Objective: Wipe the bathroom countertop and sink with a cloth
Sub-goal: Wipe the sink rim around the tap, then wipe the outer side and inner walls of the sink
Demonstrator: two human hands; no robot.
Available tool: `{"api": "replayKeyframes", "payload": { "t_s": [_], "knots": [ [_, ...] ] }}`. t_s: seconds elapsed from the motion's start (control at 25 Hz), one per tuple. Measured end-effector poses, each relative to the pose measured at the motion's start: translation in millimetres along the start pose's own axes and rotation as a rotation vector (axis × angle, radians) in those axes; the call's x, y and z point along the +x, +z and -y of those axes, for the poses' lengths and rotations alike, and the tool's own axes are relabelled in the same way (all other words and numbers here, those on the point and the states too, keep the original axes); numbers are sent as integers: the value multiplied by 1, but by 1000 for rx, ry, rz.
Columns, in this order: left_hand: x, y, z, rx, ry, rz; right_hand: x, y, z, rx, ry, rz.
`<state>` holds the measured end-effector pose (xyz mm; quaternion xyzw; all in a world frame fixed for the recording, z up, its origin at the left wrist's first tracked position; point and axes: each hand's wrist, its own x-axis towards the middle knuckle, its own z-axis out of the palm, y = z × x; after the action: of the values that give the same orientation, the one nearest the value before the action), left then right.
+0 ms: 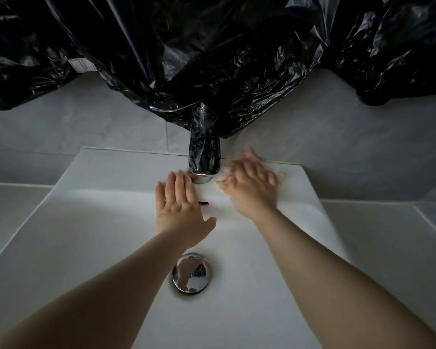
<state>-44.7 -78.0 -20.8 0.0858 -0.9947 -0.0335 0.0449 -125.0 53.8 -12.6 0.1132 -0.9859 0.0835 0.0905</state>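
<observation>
Your two bare hands reach across a white sink toward its back edge, where a chrome faucet stands at the middle. Your left hand lies flat just left of the faucet base, fingers straight and together, holding nothing. Your right hand, blurred, is spread flat on the back ledge just right of the faucet. It seems to press a pale cloth whose edge peeks out by the fingers, though the blur leaves that uncertain. A round chrome drain plug sits in the basin between your forearms. Crumpled black plastic sheeting hangs over the wall behind. The pale tabletop flanks the sink on both sides.
</observation>
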Motion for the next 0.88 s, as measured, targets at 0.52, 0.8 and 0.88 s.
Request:
{"api": "replayKeyframes", "payload": {
  "t_s": [0.52,0.8,0.88],
  "knots": [
    [-36,6,-21,-124,1,-99,-20,-44,-101,800,531,169],
    [-12,2,-120,-220,273,-22,-86,-32,-139,1073,440,211],
    [-3,3,-146,-247,247,-11,-91,-28,-143,1196,383,235]
  ]
}}
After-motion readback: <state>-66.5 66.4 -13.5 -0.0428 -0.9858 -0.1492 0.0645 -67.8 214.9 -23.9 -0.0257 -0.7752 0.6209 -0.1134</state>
